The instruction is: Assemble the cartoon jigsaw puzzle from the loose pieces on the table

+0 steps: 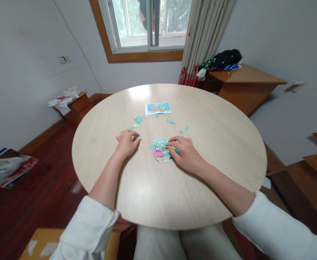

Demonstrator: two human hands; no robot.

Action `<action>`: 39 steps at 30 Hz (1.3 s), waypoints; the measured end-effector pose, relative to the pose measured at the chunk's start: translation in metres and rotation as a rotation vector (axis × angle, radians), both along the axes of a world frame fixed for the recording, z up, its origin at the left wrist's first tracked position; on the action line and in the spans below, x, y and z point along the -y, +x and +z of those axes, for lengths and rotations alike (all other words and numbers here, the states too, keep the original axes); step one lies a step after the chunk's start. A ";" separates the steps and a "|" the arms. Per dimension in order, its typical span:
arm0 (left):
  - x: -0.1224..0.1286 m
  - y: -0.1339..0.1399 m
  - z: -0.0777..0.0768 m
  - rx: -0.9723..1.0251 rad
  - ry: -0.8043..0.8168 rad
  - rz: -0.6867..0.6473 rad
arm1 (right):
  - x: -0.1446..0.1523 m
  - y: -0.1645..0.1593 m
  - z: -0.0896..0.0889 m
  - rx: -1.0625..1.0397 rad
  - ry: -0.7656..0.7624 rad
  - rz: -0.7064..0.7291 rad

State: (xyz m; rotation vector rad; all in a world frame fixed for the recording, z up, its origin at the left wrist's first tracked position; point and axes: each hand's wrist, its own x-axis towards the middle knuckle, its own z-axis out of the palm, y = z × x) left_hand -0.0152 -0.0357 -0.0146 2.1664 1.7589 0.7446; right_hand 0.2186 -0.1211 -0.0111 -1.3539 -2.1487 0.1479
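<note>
A partly assembled jigsaw puzzle [158, 151] with cartoon figures, one of them pink, lies flat in front of me. My right hand [184, 151] rests over its right side, covering part of the picture, with thumb and fingers apart. To the left of the puzzle, my left hand [128, 143] pinches a small puzzle piece [140, 137] at the tabletop between thumb and fingers. Loose turquoise pieces [138, 119] lie in an arc beyond my hands. Behind them is a printed reference picture [158, 108] of similar cartoon figures.
All this is on a round, light wooden table [147, 195]. Off to the right are a few stray pieces [181, 132]. A wooden desk [247, 76] with cloth on it stands at the back right. A cardboard box [44, 236] sits at the lower left.
</note>
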 end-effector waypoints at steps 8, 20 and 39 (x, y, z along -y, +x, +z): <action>0.001 0.001 0.007 0.090 -0.034 0.009 | 0.005 0.002 0.006 0.000 0.021 -0.018; 0.000 0.001 0.001 0.428 -0.072 -0.129 | 0.006 0.000 0.004 -0.011 -0.016 -0.001; 0.032 0.025 0.022 0.833 -0.564 -0.482 | 0.005 -0.015 0.006 -0.170 0.042 0.086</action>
